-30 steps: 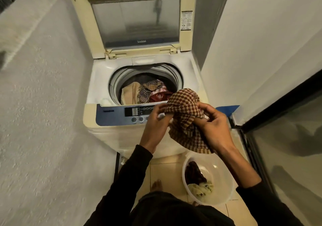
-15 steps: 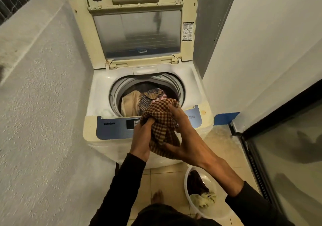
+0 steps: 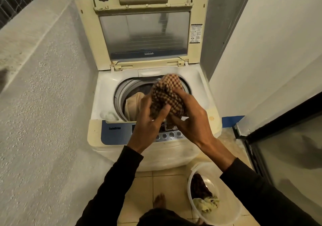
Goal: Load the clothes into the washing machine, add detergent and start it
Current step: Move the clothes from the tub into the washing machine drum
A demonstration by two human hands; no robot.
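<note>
Straight ahead of you stands the cream top-loading washing machine (image 3: 153,156), its windowed lid (image 3: 144,34) raised upright behind the round drum opening (image 3: 120,95). Your left hand (image 3: 148,121) and right hand (image 3: 190,117) meet above the blue control panel (image 3: 115,131), holding the brown checked cloth (image 3: 167,93) over the drum. In the drum, to the left, lies a beige garment (image 3: 134,104). On the tiled floor (image 3: 144,187), to your right and before the machine, sits a white round plastic basin (image 3: 224,213) with clothes in it.
</note>
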